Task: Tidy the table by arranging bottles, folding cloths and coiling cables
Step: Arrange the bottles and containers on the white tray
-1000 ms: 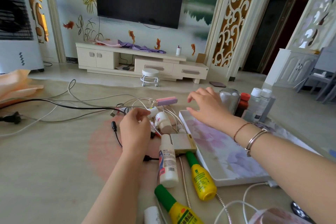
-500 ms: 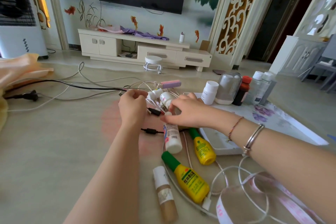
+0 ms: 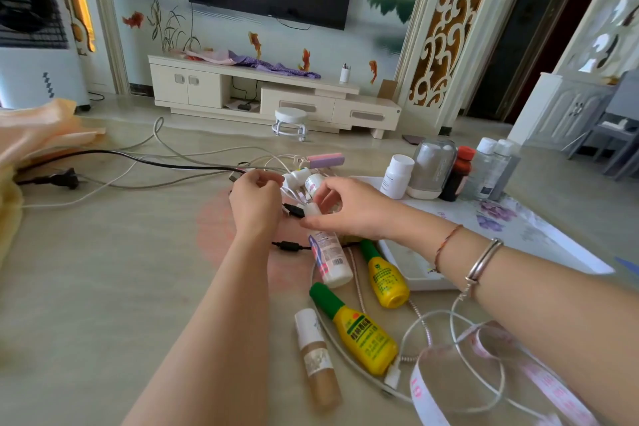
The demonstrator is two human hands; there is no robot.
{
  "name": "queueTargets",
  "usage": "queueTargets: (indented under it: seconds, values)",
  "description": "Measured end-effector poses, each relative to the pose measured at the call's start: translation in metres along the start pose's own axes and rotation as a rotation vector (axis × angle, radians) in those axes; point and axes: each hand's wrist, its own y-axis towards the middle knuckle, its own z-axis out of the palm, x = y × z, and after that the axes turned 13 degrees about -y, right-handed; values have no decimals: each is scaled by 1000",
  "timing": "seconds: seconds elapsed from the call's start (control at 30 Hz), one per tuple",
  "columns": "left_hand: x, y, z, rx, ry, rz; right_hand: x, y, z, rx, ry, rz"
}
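My left hand (image 3: 256, 204) grips a bunch of white and black cables (image 3: 294, 209) at the middle of the table. My right hand (image 3: 349, 209) reaches in beside it and pinches the cap end of a white bottle (image 3: 330, 259) that lies flat. Two yellow bottles with green caps (image 3: 387, 278) (image 3: 361, 334) and a beige tube bottle (image 3: 318, 356) lie nearer to me. A white pill bottle (image 3: 397, 176), a clear jar (image 3: 432, 168), a dark red bottle (image 3: 460, 173) and clear bottles (image 3: 491, 169) stand upright at the back of the white floral tray (image 3: 413, 268).
A black cable (image 3: 138, 160) with a plug (image 3: 52, 180) and long white cables (image 3: 162, 135) trail to the left. An orange cloth (image 3: 38, 131) lies at the far left. White cable loops and a pink measuring tape (image 3: 484, 373) lie at the lower right. A floral cloth (image 3: 518, 221) lies under the tray.
My right hand has left the tray and moved left to the white bottle beside my left hand. The view has tilted down, bringing more bottles into sight.
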Motion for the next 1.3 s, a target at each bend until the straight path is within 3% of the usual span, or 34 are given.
queueTargets:
  seconds: [0.1,0.2,0.33,0.47,0.63,0.83,1.07,1.2,1.3]
  values:
    - [-1,-4,3,14,26,-2,-4,-3,-9,13,310,33]
    - [1,-7,7,27,73,4,-18,2,-26,-134,596,106]
    - [6,-5,11,34,120,22,-52,26,-45,-365,603,244]
    - [11,-1,14,30,147,25,-77,53,-46,-506,388,285]
    - [12,0,18,23,175,43,-92,66,-35,-515,-48,278]
    - [11,-2,16,26,175,56,-99,73,-37,-539,-282,297]
    - [7,-4,15,11,125,64,-94,67,-40,-501,-407,255]
    - [2,-1,10,-42,66,45,-72,61,-33,-508,-339,23]
    - [0,5,2,-126,39,21,-50,67,-20,-347,-228,-117]
